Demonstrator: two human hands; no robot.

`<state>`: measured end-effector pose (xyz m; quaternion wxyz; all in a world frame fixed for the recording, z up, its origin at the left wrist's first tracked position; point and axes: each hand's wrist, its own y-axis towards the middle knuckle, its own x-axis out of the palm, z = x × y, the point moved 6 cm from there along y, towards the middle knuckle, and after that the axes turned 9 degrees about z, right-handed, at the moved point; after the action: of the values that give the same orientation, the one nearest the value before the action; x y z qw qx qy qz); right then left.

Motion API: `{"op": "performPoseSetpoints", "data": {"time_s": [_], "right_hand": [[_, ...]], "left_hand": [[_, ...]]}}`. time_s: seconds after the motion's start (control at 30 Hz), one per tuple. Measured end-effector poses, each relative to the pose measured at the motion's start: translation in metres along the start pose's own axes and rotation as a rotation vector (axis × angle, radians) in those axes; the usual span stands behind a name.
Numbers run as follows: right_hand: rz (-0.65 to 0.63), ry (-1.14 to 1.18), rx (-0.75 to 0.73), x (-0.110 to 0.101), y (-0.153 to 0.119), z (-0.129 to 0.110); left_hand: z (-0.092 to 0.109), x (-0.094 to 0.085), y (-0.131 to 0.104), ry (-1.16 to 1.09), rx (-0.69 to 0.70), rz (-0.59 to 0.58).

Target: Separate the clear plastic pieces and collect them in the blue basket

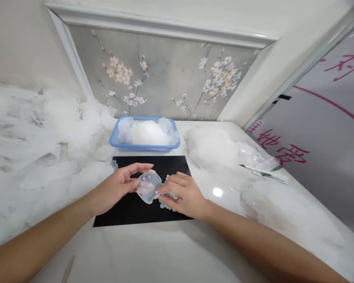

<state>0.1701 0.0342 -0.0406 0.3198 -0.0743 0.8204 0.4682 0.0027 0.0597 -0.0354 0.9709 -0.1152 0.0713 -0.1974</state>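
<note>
Overhead, both hands' fingers (141, 167) grip a translucent piece (149, 186) above a black mat (129, 210) on white marble.

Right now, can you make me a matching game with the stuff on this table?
Things:
1. basket
2. mat
3. translucent piece
4. left hand

Match with:
A. black, flat on the table
B. held between both hands
C. blue, full of white pieces
D. gripping the piece's left edge

Pairs: 1-C, 2-A, 3-B, 4-D
</note>
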Motion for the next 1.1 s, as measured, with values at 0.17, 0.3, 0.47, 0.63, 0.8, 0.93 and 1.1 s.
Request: {"op": "performPoseSetpoints", "data": {"time_s": [0.17, 0.3, 0.47, 0.63, 0.8, 0.93, 1.1], "right_hand": [[0.013, 0.158, 0.031, 0.000, -0.003, 0.000], [0.048, 0.074, 0.168, 0.000, -0.006, 0.011], [-0.052, -0.105, 0.047, 0.005, -0.004, 0.003], [0.011, 0.125, 0.329, -0.002, 0.000, 0.016], [0.002, 0.804, 1.130, 0.013, -0.016, 0.050], [-0.064, 1.085, 1.357, 0.022, -0.022, 0.055], [-0.014, 1.149, 1.429, 0.019, -0.024, 0.060]], "left_hand": [[0.006, -0.004, 0.002, 0.121, 0.112, 0.049], [0.008, -0.009, 0.003, 0.128, 0.116, 0.067], [0.001, -0.003, 0.001, 0.022, 0.073, 0.044], [0.004, 0.000, -0.004, 0.189, 0.060, -0.005], [0.025, -0.048, -0.008, 1.109, 0.198, 0.186], [0.018, -0.089, -0.011, 1.444, 0.002, 0.282], [0.003, -0.086, -0.011, 1.393, -0.125, 0.092]]}}
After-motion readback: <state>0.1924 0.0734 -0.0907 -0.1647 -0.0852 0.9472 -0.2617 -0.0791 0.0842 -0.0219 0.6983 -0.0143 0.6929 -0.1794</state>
